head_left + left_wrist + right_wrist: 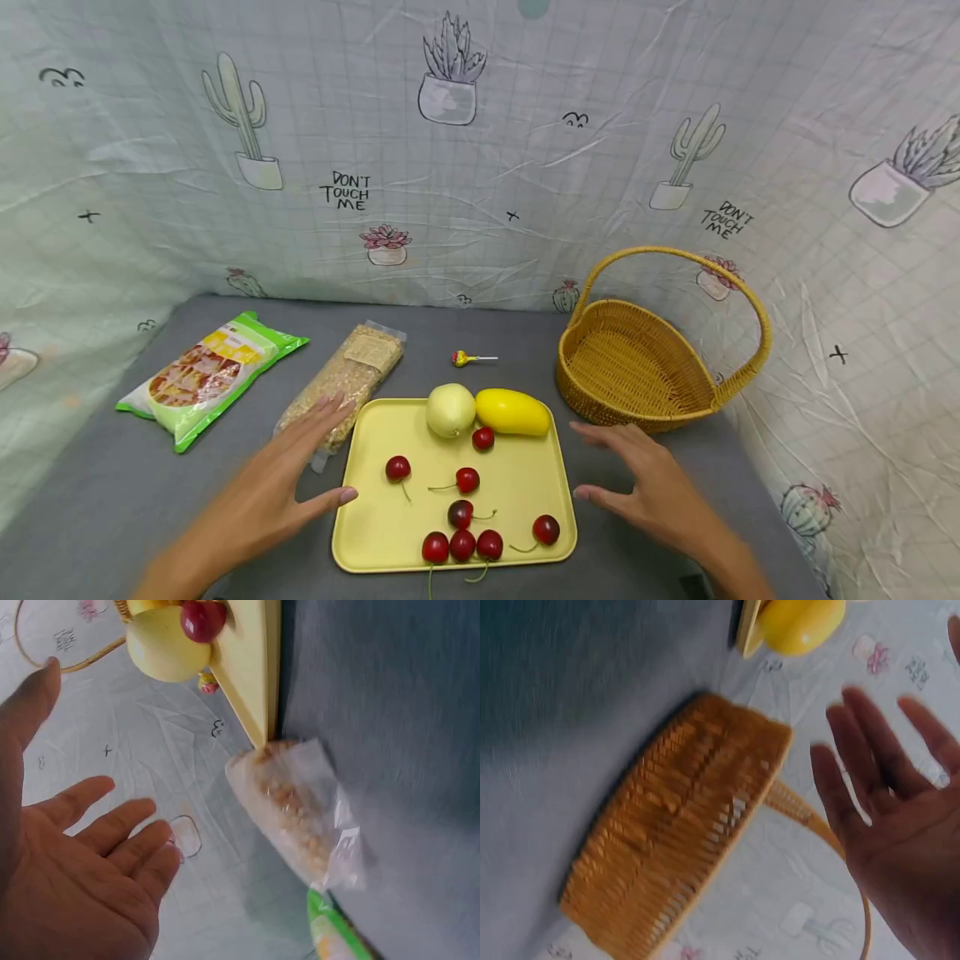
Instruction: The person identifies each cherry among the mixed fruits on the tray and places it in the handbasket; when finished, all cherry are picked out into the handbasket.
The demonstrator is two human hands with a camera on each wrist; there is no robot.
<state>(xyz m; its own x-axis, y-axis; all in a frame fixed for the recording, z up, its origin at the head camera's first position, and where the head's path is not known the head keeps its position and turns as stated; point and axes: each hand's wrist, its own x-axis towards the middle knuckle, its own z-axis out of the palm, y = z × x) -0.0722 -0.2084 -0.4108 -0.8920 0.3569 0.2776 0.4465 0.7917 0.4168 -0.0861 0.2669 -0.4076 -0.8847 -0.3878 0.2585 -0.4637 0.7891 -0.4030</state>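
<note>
A yellow tray (375,517) lies between my two hands. On it are several dark red cherries (467,480), a pale green round fruit (451,410) and a yellow mango (513,412) at the back edge. My left hand (273,483) hovers by the tray's left side, fingers spread, with nothing in it; in the head view its fingertips overlap a clear bag of grains (352,371). On the other side, my right hand (645,479) is held with fingers extended and thumb apart, holding nothing. It is near the front of a wicker basket (637,367).
Behind the tray lies a lollipop (461,358) with a white stick. A green and white food packet (213,371) is at the far left of the grey table (510,333). A patterned cloth (495,167) hangs along the back and sides. The basket's tall handle (763,333) arches upward.
</note>
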